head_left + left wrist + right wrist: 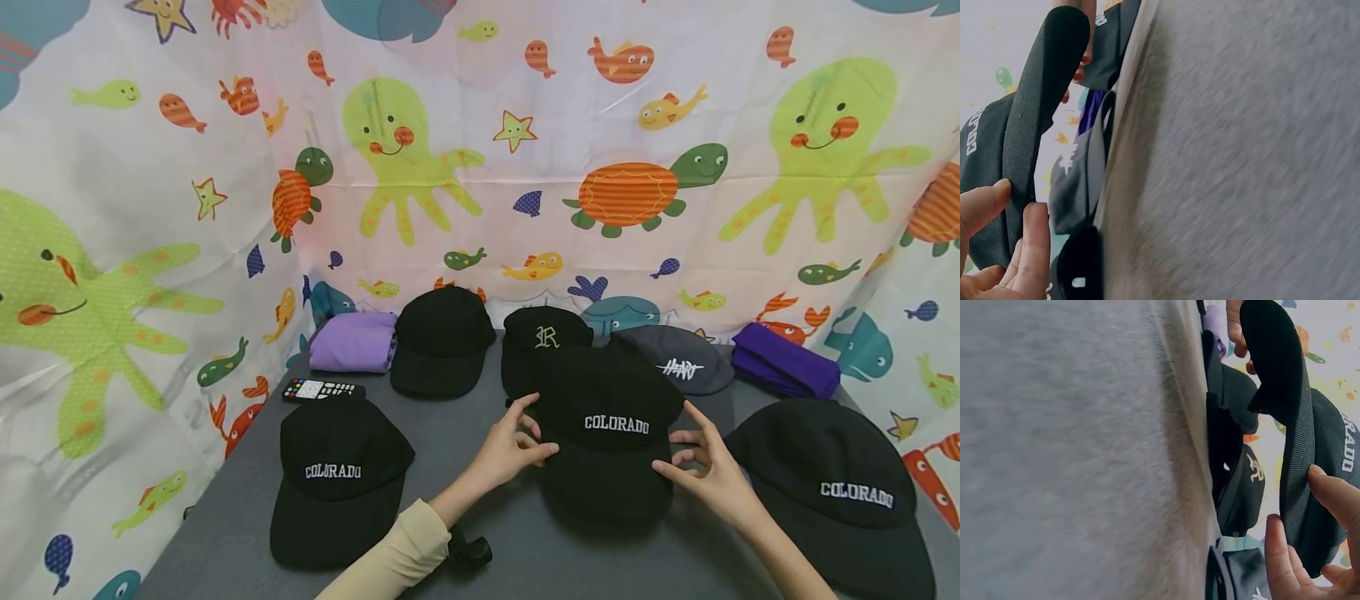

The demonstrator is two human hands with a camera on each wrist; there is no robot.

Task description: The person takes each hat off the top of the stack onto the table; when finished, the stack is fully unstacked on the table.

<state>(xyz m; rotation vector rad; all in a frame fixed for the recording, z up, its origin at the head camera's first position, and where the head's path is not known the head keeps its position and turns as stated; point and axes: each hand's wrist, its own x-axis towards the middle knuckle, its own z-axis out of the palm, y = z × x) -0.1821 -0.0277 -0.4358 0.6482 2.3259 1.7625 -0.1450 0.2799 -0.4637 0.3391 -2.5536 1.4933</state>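
A black baseball cap [606,475] with white COLORADO lettering is held up off the grey table, brim toward me. My left hand [510,446] pinches its left edge between thumb and fingers; my right hand [708,471] pinches the right edge the same way. In the left wrist view, the cap [1022,137] hangs apart from the tabletop, gripped where brim meets crown. The right wrist view shows the cap [1297,431] from its other side, also off the surface. Another COLORADO cap [337,508] lies left of my left hand, and a third COLORADO cap [832,458] lies right of my right hand.
Behind stand a plain black cap [442,333], a black cap with a gold R [543,321] partly hidden, and a grey cap [705,350]. Folded lilac cloth [352,342], folded purple cloth [783,362] and a remote control [322,389] lie nearby. A sea-animal curtain [450,133] encloses the table.
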